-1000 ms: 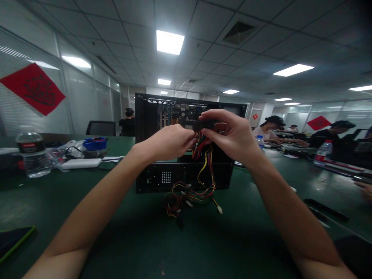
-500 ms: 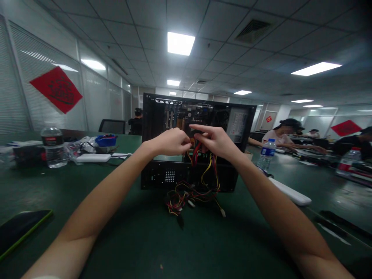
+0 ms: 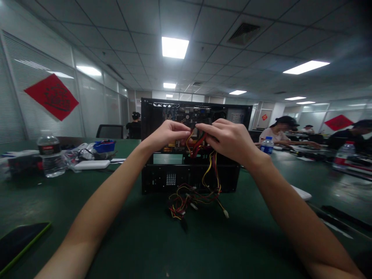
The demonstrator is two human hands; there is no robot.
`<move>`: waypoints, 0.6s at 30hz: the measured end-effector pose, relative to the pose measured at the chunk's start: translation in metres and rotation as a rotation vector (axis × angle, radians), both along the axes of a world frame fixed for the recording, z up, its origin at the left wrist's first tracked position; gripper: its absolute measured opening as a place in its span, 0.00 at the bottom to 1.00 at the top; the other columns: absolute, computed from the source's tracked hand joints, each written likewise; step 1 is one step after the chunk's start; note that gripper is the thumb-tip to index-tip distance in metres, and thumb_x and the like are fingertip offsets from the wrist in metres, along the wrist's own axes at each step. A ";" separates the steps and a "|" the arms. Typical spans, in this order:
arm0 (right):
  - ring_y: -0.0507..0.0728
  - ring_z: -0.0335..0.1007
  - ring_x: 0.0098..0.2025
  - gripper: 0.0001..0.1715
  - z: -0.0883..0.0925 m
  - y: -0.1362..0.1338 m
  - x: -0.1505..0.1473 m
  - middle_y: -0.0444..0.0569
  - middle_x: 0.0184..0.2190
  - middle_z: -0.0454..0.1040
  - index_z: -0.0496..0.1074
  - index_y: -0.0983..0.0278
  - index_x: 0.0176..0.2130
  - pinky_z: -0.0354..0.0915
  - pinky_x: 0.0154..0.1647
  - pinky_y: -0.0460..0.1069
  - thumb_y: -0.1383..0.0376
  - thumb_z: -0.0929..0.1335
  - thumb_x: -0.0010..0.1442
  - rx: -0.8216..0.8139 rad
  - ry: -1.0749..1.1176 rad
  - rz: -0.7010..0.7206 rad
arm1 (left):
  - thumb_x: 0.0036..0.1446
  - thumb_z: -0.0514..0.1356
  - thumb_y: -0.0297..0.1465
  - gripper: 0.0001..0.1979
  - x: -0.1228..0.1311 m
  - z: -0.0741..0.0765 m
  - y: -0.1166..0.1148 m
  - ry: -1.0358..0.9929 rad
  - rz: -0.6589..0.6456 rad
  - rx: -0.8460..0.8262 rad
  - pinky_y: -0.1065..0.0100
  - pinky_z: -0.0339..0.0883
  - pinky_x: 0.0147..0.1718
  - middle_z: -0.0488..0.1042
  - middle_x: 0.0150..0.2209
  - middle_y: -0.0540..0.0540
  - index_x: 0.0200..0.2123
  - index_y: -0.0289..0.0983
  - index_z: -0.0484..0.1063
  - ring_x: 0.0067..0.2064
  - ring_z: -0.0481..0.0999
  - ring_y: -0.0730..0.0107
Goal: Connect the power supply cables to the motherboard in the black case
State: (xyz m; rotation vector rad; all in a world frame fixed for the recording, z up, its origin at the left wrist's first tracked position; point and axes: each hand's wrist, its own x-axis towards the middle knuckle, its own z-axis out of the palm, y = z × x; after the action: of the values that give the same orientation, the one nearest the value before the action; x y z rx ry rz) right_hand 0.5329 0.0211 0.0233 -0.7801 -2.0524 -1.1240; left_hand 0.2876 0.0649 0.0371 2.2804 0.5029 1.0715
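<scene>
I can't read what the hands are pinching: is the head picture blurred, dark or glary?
Head view: dim, soft inside the open black computer case, so where the red and yellow wire bundle meets the left hand and right hand is unreadable; white ceiling light panel blown out; edges bent, corners dark.

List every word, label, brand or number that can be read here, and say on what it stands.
No text can be read with certainty.
Red diamond sign on the left wall: dark character, blurred.
Water bottle label: too blurred.
Sticker inside the computer case: too small.
Right red sign: too blurred.
Wires: no print seen.
</scene>
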 end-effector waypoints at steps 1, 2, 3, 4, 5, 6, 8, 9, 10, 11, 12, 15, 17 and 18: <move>0.57 0.72 0.39 0.21 0.000 0.000 0.001 0.50 0.36 0.79 0.76 0.59 0.59 0.58 0.31 0.49 0.64 0.64 0.70 0.026 -0.003 -0.077 | 0.60 0.64 0.33 0.10 0.000 0.000 0.001 0.002 -0.004 -0.009 0.70 0.71 0.34 0.81 0.33 0.43 0.38 0.30 0.79 0.31 0.76 0.74; 0.57 0.70 0.37 0.20 -0.001 0.000 0.001 0.49 0.35 0.79 0.76 0.59 0.58 0.56 0.30 0.49 0.64 0.64 0.70 0.045 -0.010 -0.139 | 0.61 0.64 0.32 0.10 0.000 0.001 0.002 0.018 -0.021 -0.025 0.70 0.71 0.34 0.81 0.34 0.43 0.39 0.30 0.79 0.31 0.76 0.74; 0.57 0.69 0.36 0.19 -0.002 0.000 0.001 0.49 0.34 0.78 0.76 0.58 0.58 0.54 0.28 0.49 0.64 0.65 0.71 0.065 -0.022 -0.183 | 0.61 0.63 0.31 0.09 0.000 0.001 0.002 0.047 -0.050 -0.051 0.70 0.72 0.35 0.81 0.35 0.42 0.40 0.30 0.78 0.32 0.76 0.74; 0.57 0.68 0.35 0.19 -0.002 0.000 0.000 0.49 0.34 0.77 0.77 0.58 0.57 0.54 0.28 0.49 0.64 0.65 0.71 0.090 -0.039 -0.211 | 0.61 0.63 0.30 0.09 0.000 0.000 0.002 0.083 -0.085 -0.081 0.69 0.72 0.36 0.81 0.36 0.42 0.42 0.30 0.78 0.33 0.77 0.74; 0.57 0.67 0.36 0.18 -0.003 0.000 -0.001 0.50 0.34 0.76 0.77 0.59 0.56 0.54 0.28 0.49 0.65 0.65 0.71 0.121 -0.062 -0.218 | 0.61 0.63 0.29 0.10 0.000 0.000 0.002 0.125 -0.118 -0.108 0.68 0.73 0.37 0.81 0.37 0.42 0.43 0.31 0.77 0.33 0.77 0.73; 0.57 0.66 0.36 0.18 -0.004 0.001 -0.003 0.51 0.34 0.75 0.78 0.59 0.56 0.56 0.29 0.50 0.65 0.64 0.71 0.154 -0.088 -0.208 | 0.60 0.63 0.28 0.10 0.001 -0.001 0.002 0.164 -0.138 -0.117 0.68 0.73 0.37 0.81 0.38 0.42 0.45 0.31 0.76 0.34 0.78 0.73; 0.58 0.64 0.38 0.17 -0.006 0.004 -0.005 0.53 0.36 0.73 0.80 0.60 0.52 0.60 0.33 0.49 0.66 0.64 0.72 0.220 -0.120 -0.161 | 0.59 0.63 0.26 0.10 0.004 -0.005 0.003 0.206 -0.102 -0.032 0.69 0.73 0.36 0.81 0.38 0.43 0.44 0.31 0.76 0.35 0.78 0.72; 0.59 0.64 0.40 0.16 -0.007 0.005 -0.006 0.54 0.37 0.73 0.81 0.60 0.50 0.62 0.36 0.50 0.66 0.64 0.71 0.242 -0.127 -0.132 | 0.58 0.63 0.25 0.09 0.007 -0.007 0.003 0.211 -0.049 0.064 0.69 0.72 0.35 0.80 0.37 0.44 0.43 0.31 0.76 0.35 0.78 0.71; 0.59 0.64 0.42 0.16 -0.008 0.006 -0.007 0.55 0.40 0.73 0.81 0.61 0.48 0.64 0.39 0.50 0.67 0.64 0.71 0.251 -0.130 -0.106 | 0.58 0.63 0.24 0.07 0.009 -0.010 0.004 0.208 0.012 0.176 0.69 0.70 0.35 0.80 0.36 0.44 0.41 0.32 0.76 0.36 0.78 0.70; 0.60 0.64 0.46 0.15 -0.008 0.008 -0.008 0.56 0.44 0.74 0.81 0.62 0.47 0.66 0.41 0.51 0.67 0.65 0.70 0.250 -0.129 -0.089 | 0.58 0.63 0.23 0.07 0.012 -0.012 0.006 0.202 0.073 0.286 0.70 0.69 0.35 0.79 0.35 0.45 0.40 0.32 0.76 0.36 0.77 0.70; 0.61 0.64 0.48 0.14 -0.009 0.009 -0.008 0.57 0.47 0.74 0.81 0.62 0.47 0.67 0.44 0.51 0.67 0.65 0.70 0.239 -0.128 -0.081 | 0.58 0.63 0.23 0.07 0.014 -0.015 0.008 0.192 0.129 0.378 0.70 0.68 0.34 0.79 0.35 0.46 0.40 0.32 0.75 0.36 0.77 0.70; 0.61 0.65 0.50 0.15 -0.009 0.014 -0.005 0.57 0.51 0.74 0.80 0.64 0.50 0.67 0.45 0.52 0.67 0.64 0.71 0.155 -0.123 -0.110 | 0.60 0.63 0.25 0.10 0.017 -0.019 0.017 0.152 0.255 0.522 0.71 0.65 0.31 0.78 0.33 0.48 0.45 0.33 0.72 0.31 0.75 0.72; 0.60 0.66 0.47 0.16 -0.009 0.017 -0.001 0.56 0.49 0.76 0.79 0.64 0.51 0.67 0.44 0.52 0.67 0.63 0.72 0.101 -0.111 -0.148 | 0.61 0.63 0.25 0.14 0.015 -0.019 0.022 0.156 0.344 0.624 0.71 0.64 0.31 0.80 0.35 0.49 0.50 0.35 0.70 0.31 0.77 0.71; 0.60 0.67 0.46 0.17 -0.009 0.018 0.001 0.55 0.48 0.76 0.79 0.64 0.52 0.67 0.43 0.52 0.67 0.63 0.72 0.083 -0.101 -0.168 | 0.62 0.63 0.25 0.16 0.012 -0.019 0.025 0.178 0.382 0.694 0.70 0.65 0.32 0.81 0.37 0.48 0.53 0.36 0.69 0.33 0.78 0.70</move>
State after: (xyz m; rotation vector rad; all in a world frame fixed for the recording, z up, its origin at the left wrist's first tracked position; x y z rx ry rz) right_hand 0.5340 0.0394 0.0139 -0.8832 -2.0376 -1.3583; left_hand 0.3001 0.0898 0.0181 2.9863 0.7482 1.3945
